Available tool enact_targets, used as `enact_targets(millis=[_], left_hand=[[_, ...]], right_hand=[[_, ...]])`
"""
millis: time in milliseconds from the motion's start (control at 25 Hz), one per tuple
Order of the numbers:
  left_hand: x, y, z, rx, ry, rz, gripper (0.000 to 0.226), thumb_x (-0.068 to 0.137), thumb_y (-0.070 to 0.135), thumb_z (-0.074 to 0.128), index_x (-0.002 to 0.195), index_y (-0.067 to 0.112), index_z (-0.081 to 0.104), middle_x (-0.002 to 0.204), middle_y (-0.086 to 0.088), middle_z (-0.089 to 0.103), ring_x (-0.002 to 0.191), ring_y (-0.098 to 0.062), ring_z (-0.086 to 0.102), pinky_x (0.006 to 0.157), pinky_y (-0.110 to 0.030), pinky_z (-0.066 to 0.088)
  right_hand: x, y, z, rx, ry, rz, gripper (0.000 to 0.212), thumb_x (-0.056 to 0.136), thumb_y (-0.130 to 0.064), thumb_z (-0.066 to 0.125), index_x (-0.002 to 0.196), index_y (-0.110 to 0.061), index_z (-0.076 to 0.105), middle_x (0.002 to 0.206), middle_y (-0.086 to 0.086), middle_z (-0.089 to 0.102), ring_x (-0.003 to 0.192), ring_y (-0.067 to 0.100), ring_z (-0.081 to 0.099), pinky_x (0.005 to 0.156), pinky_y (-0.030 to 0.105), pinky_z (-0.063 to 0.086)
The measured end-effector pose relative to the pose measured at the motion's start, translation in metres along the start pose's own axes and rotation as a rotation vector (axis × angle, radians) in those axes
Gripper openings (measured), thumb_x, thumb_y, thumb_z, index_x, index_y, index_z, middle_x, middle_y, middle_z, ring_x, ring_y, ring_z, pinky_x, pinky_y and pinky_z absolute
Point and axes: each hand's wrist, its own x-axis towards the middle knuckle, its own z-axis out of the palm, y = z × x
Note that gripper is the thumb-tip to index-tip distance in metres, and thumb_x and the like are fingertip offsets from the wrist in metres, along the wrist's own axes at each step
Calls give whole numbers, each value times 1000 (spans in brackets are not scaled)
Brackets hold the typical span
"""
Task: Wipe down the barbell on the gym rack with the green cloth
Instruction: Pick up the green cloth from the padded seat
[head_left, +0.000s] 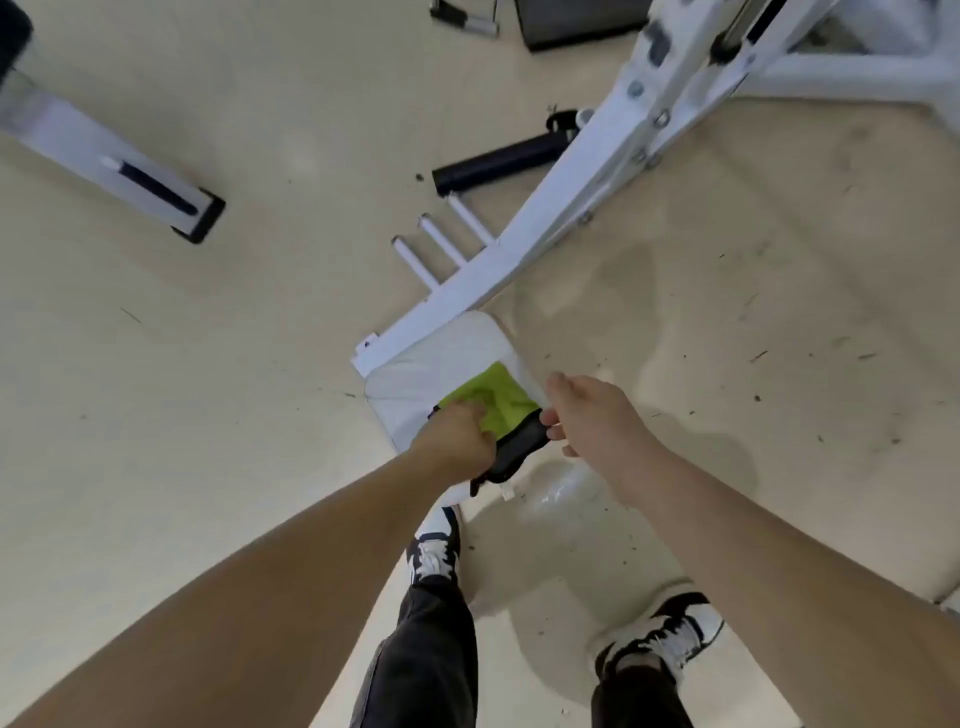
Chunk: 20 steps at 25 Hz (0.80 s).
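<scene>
Green cloth (501, 402) lies bunched on the near end of a white padded seat (441, 358), under the person's reach. Nearest the camera, two black-and-white sneakers (434, 553) stand on the pale floor (208, 389) below dark trouser legs. Above them the left hand (457, 436) presses down with its fingers curled into the cloth, clamped on it. A black pouch (519, 449) sits just beside the cloth at the seat's edge. The right hand (587, 415) has its fingers bent against the pouch's end and its thumb lifted; whether it truly grips I cannot tell. Beyond the seat, a white machine frame (571, 192) slants away, with three white pegs (441, 239) and a black foam roller (498, 163) beside it.
</scene>
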Motion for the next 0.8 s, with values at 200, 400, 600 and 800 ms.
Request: enact_targets(millis=[200,400,600,800], left_hand=[[71,-11,23,174,78,-46,74,92,30,64,156,19,29,153,-9,39,141,-34,36,108,-42,40],[59,18,8,100,62,-54,15,92,28,54,97,16,61,110,-8,57,105,-29,53,82,-37,50],[-59,147,-54,-394,113,205,31,91,31,60,67,14,51,65,3,55,62,-17,56,58,-29,50],[-206,258,-113,-723,93,405,26,93,33,65,86,9,65,92,1,67,85,-24,72,74,-44,63]], right_hand=[[54,29,9,106,-3,167,37,103,-42,43,111,-14,66,110,11,73,102,27,72,90,43,58],[45,39,-18,209,37,224,32,103,-34,51,124,-15,64,106,8,74,102,26,73,83,39,61],[-24,-6,-81,424,45,231,36,100,-44,59,120,-16,68,108,9,75,103,31,73,85,43,62],[-146,-86,-173,659,66,87,42,90,-60,66,107,-23,79,101,2,81,89,23,78,80,37,61]])
